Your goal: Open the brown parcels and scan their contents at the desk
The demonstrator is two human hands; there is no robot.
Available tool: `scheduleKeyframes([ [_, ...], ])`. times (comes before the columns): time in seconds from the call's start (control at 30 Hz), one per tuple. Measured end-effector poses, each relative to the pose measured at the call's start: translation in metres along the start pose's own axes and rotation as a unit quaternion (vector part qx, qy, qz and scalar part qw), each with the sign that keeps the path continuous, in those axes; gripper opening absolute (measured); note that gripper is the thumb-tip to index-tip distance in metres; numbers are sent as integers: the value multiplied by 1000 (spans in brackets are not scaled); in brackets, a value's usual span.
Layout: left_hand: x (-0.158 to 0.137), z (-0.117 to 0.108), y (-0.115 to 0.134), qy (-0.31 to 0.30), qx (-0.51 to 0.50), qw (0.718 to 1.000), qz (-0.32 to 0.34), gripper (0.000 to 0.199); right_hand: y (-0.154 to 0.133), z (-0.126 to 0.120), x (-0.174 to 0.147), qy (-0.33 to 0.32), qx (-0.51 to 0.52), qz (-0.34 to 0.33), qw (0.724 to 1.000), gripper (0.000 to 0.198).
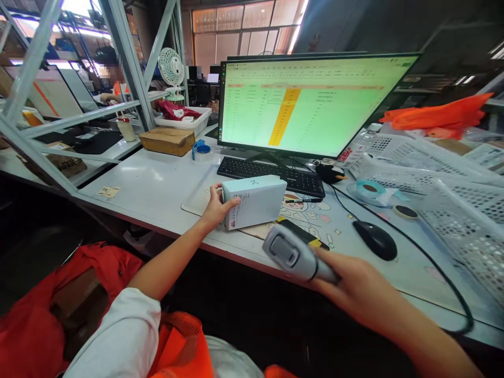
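Note:
A pale white-blue box stands on the desk mat in front of the keyboard. My left hand grips its left end, thumb on the near face beside a printed label. In my right hand is a grey barcode scanner, held by its handle in front of the desk edge, its head toward the box. The fingers wrapped under the handle are partly hidden. Behind the scanner, a black and yellow utility knife lies on the mat, and a pen rests close to the box's right end.
A monitor stands behind the keyboard. On the right are a mouse, a black cable, tape rolls and white perforated baskets. A cardboard box sits back left by a metal frame. Another person sits beyond it.

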State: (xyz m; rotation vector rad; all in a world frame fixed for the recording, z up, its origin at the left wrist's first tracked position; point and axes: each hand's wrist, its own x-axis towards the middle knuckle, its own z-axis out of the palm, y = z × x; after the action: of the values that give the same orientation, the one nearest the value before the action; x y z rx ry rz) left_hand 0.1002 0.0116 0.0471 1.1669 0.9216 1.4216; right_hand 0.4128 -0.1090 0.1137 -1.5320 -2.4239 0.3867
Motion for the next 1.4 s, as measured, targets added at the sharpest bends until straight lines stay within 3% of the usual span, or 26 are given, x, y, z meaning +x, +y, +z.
scheduleKeyframes([
  [0.1, -1, 2, -1, -5, 3, 1000, 10, 81, -32, 13, -6, 4, -29, -84, 996, 40],
  [0.2, -2, -1, 0, -8, 12, 1000, 19, 81, -34, 18, 3, 6, -49, -98, 994, 38],
  [0.33, -4, -24, 7, -14, 57, 997, 55, 82, 11, 7, 23, 58, -56, -2, 997, 32],
  [0.43, -4, -48, 11, -7, 81, 995, 61, 85, 52, -4, 31, 131, -102, 128, 978, 43],
  [0.5, -4, -58, 12, 11, 96, 994, 47, 86, 63, -9, 26, 146, -106, 160, 970, 44],
  [0.57, -5, -59, 12, 23, 103, 994, 38, 85, 53, -10, 16, 118, -72, 112, 984, 36],
  [0.63, -4, -52, 11, 20, 104, 994, 38, 83, 25, -9, 3, 61, -30, 27, 997, 27],
  [0.77, -2, -29, 8, -6, 91, 995, 42, 78, -38, 3, -10, -25, -53, -88, 994, 42],
  [0.87, -2, -19, 5, -15, 82, 996, 42, 78, -62, 10, -6, -62, -94, -102, 988, 36],
  [1.03, -4, -23, 0, -16, 123, 992, 40, 75, -65, 7, -1, -90, -86, -76, 989, 29],
  [1.2, -10, -28, -8, -19, 138, 989, 40, 80, -25, -1, 6, -52, -49, -28, 997, 25],
  [1.3, -15, -29, -15, -29, 170, 985, 10, 95, 27, -3, 24, 30, -93, 109, 989, 34],
  [1.4, -16, -37, -22, -61, 203, 977, -2, 88, 77, 4, 42, 85, -164, 259, 948, 52],
])
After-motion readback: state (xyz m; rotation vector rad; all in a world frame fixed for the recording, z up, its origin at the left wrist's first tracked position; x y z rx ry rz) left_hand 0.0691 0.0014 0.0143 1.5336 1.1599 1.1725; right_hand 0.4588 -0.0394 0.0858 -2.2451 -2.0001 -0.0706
